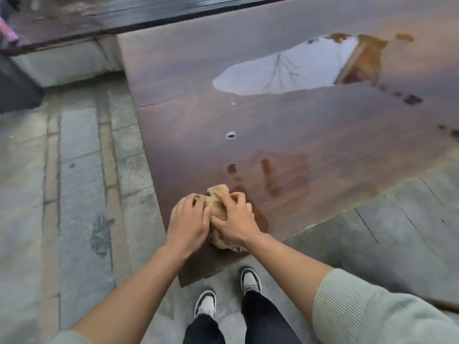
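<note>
Nearest, a ribbed grey-green sleeve (pixel 372 309) on the right arm, pushed up past the wrist and cut off by the lower edge; only a sliver of the left sleeve (pixel 67 340) in the bottom corner. Between the forearms, dark trousers (pixel 263 319) and two white-and-black shoes (pixel 205 302) on grey stone paving (pixel 74 194).

Further out, both hands together on a crumpled tan rag (pixel 218 207) at the near left corner of a dark brown wooden tabletop (pixel 273 125). Round its left side, the left hand (pixel 190 219), fingertips dug into the fabric; over the top and right, the right hand (pixel 236 219), fingers bent and spread, clamped down on it. Much of the rag hidden under the palms, one fold poking out by the right wrist; cloth or sponge, hard to say.

Wet smears just beyond the rag. At the far end, a large puddle (pixel 285 73) mirroring bare branches. Mid-board, a small pale-rimmed hole (pixel 231 135). At the top-left edge, a pink object (pixel 8 31), clipped and too blurred to name.
</note>
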Motion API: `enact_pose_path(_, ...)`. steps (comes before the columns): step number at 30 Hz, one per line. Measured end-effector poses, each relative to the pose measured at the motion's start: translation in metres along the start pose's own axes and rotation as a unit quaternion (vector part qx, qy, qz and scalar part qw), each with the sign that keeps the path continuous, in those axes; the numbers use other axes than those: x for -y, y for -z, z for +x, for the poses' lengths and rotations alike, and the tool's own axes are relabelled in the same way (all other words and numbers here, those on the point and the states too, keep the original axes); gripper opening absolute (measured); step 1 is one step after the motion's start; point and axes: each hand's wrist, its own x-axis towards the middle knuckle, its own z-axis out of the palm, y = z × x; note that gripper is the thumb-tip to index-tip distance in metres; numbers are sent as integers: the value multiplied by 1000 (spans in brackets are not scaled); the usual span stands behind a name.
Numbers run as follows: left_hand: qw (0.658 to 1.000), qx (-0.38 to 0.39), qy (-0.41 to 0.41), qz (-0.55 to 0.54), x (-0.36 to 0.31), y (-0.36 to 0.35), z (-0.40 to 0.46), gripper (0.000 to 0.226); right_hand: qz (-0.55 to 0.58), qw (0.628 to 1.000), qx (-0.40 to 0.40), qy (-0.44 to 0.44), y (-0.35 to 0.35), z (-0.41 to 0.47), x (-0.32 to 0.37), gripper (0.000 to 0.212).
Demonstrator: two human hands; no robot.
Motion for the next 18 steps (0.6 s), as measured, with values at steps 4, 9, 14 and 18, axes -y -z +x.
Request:
enact_pose_path(4, 990, 43, -126, 33, -28, 11, 24, 44, 82, 990, -93, -66, 34, -28, -21, 71)
enact_pose_path(9, 960, 88, -263, 48, -123, 12, 21, 45, 176, 929, -253, -205, 78, -116, -82, 78)
enact_pose_path(14, 891, 134, -430, 59, -259, -8, -30, 43, 219, 818, -408, -341, 119, -259, -159, 75)
enact_pose_path(18, 811, 149, -558, 94, -379, -30, -103, 45, 223, 709, -518, -423, 143, -391, -216, 70)
